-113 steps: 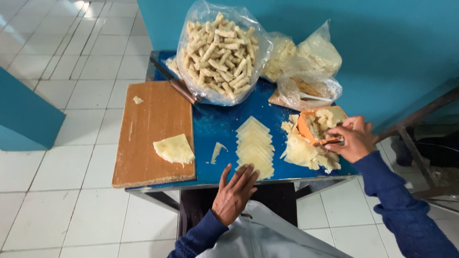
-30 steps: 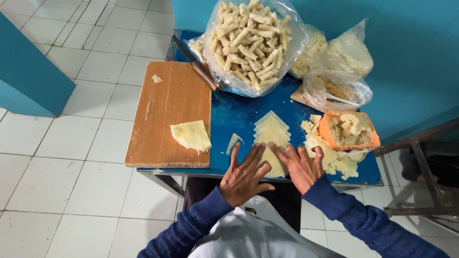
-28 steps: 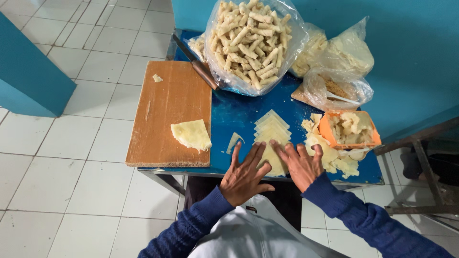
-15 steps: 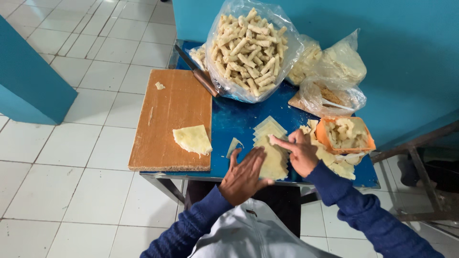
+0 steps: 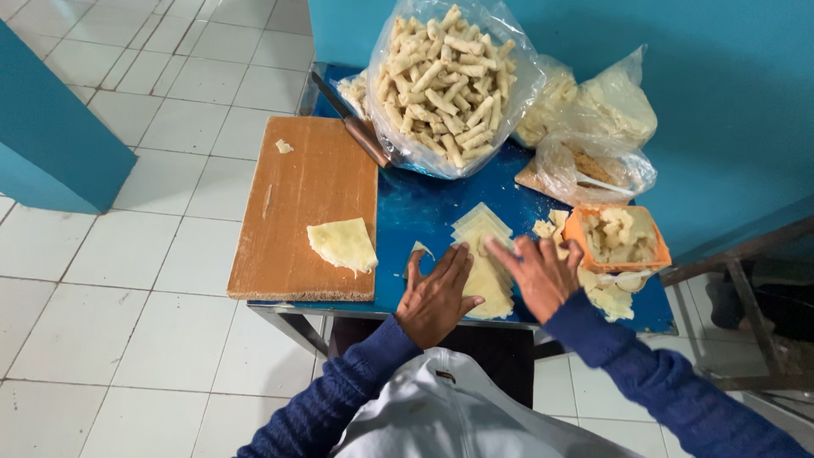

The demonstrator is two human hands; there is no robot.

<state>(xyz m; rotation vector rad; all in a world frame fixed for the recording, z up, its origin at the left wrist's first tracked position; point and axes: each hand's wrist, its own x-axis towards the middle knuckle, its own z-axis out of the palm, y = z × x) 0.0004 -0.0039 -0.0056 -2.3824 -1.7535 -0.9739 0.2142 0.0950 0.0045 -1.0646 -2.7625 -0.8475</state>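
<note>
a view from above of a person in dark blue sleeves at a small blue worktop [image 5: 424, 212] standing on a white tiled floor [image 5: 127, 280]. the left hand [image 5: 435, 295] lies flat, palm down, fingers spread, at the near edge of the worktop, its fingertips touching the left side of a stack of pale yellow, thin square pastry sheets [image 5: 485, 254]. the right hand [image 5: 543, 273] rests open on the right side of the same stack, fingers stretched toward the left and loosely apart; neither hand is closed around anything. the stack sits at the front middle of the worktop, between the two hands. just right of the right hand stands an orange square plastic tub of pale filling [image 5: 617, 238], with loose pale scraps around it. left of the stack, a brown wooden cutting board [image 5: 305, 191] carries one folded pale pastry piece [image 5: 342, 245]. at the back, a large clear plastic bag of rolled, tan finger-shaped pastries [image 5: 448, 83] stands beside smaller clear bags [image 5: 593, 127], with a wooden-handled knife [image 5: 352, 123] lying next to it.
</note>
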